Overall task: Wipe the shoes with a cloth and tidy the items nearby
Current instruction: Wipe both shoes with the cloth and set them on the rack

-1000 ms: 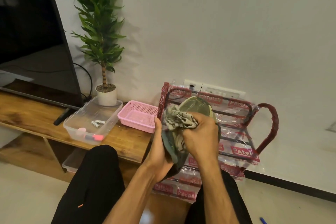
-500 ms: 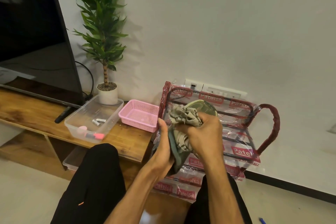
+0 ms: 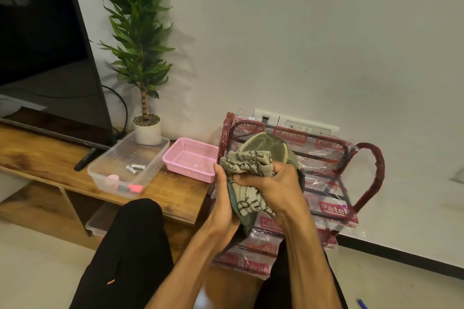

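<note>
Centre frame, just past the worktop's right edge and before the plastic-wrapped rack, the left hand grips the green shoe while the right hand clutches the bunched cloth against it. Left of them, beside a pink basket, a clear tub holds two batteries and a pink-ended marker.

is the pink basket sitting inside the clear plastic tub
No, the pink basket stands on the wooden unit beside the clear tub, to its right, not in it.
</note>
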The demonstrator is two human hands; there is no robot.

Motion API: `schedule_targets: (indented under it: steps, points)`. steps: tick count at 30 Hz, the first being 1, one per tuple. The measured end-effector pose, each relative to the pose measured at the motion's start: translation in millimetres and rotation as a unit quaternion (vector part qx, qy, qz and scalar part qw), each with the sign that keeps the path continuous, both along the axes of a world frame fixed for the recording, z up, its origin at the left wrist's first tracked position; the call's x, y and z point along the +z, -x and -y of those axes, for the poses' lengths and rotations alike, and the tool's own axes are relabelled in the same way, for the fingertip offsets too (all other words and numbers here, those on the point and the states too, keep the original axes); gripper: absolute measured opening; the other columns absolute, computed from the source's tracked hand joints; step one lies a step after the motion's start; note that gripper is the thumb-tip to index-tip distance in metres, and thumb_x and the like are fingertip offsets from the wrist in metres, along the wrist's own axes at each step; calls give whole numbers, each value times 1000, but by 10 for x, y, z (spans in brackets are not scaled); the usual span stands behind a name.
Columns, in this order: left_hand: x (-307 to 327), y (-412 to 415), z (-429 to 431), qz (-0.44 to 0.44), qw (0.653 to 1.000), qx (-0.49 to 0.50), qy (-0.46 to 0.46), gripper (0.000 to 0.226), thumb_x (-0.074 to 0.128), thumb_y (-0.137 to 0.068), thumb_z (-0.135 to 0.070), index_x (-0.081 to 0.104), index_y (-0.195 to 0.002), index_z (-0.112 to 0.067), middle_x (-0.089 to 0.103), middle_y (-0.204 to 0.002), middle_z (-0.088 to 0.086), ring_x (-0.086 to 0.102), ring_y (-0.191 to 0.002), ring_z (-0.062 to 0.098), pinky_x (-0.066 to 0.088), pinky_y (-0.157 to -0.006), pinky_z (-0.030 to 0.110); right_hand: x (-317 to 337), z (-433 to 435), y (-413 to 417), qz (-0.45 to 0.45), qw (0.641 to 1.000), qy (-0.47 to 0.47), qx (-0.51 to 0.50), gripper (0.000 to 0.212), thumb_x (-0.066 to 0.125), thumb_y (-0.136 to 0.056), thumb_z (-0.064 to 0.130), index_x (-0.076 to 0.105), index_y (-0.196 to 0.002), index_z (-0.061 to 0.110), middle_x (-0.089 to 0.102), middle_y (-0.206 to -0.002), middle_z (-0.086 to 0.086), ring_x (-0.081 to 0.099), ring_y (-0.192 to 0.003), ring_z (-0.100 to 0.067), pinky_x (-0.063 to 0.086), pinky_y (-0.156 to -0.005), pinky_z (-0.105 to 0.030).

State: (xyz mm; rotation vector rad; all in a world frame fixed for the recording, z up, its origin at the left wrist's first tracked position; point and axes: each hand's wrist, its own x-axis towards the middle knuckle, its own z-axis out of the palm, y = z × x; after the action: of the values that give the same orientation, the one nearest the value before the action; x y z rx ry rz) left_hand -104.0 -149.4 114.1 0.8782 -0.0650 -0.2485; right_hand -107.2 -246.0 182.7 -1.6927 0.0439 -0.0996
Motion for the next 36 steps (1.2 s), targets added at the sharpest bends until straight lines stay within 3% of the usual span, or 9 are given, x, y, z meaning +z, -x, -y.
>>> schedule_targets:
  steps: [3,6,8,13,16,19,25,30,36]
  points:
    - [8,13,47,-8,1000,2,-2,85,18,-91,-73,45,-146,-14,59,-139,12,54,-131,24,36,-115,46,30,65,-5,10,999,38,10,25,86,-65,0,78,-86,11,78,-83,-4,75,-81,-22,60,-82,-48]
    - [-21,-1,63,-19,1000,-11,-8,86,14,-89,-74,45,-146,-18,60,-139,10,54,-131,22,40,-113,43,-27,30,-42,66,982,143,-104,17,87,-68,14,76,-79,21,74,-73,8,71,-70,-11,59,-66,-36]
    - [-13,-3,47,-26,1000,-14,-2,88,14,-87,-76,47,-144,-17,61,-137,11,55,-130,22,42,-110,42,-62,20,-38,75,979,137,-133,16,86,-69,15,75,-77,22,74,-72,8,71,-70,-11,59,-66,-38]
    - [59,10,-31,-31,997,-25,71,93,17,-85,-79,57,-135,-11,65,-129,19,63,-120,29,55,-95,41,-21,49,103,20,999,30,35,29,86,-65,-2,79,-87,14,78,-86,-2,75,-85,-20,59,-84,-48]
    - [78,-21,-69,-38,993,-29,107,97,18,-84,-82,50,-142,-12,60,-136,18,58,-126,30,51,-99,42,-50,65,67,68,985,145,-56,29,85,-69,4,79,-89,24,77,-84,10,72,-81,-6,61,-75,-40]
    - [56,-57,-97,-55,987,-23,148,98,22,-83,-85,51,-143,-13,58,-138,19,56,-129,32,43,-104,45,-56,-23,106,121,971,168,-120,33,83,-71,8,77,-93,32,74,-83,18,68,-79,5,60,-72,-31]
    - [112,-56,-198,-76,980,-21,183,108,22,-78,-88,68,-120,0,66,-119,28,69,-105,38,59,-83,45,33,-81,266,67,985,153,46,26,87,-69,7,79,-89,22,77,-83,10,72,-80,-4,60,-74,-37]
    - [171,-51,-199,-68,977,-26,200,101,28,-79,-87,65,-129,-8,61,-134,20,62,-121,33,49,-103,45,82,-120,112,162,965,155,-135,31,80,-70,0,79,-93,22,67,-70,29,64,-73,11,55,-66,-19]
    - [71,-46,-200,-77,975,-19,208,98,34,-79,-84,69,-122,-2,62,-132,20,64,-117,31,42,-110,42,48,60,61,187,951,146,-198,37,79,-71,8,74,-84,43,72,-79,9,69,-76,-12,59,-66,-42]
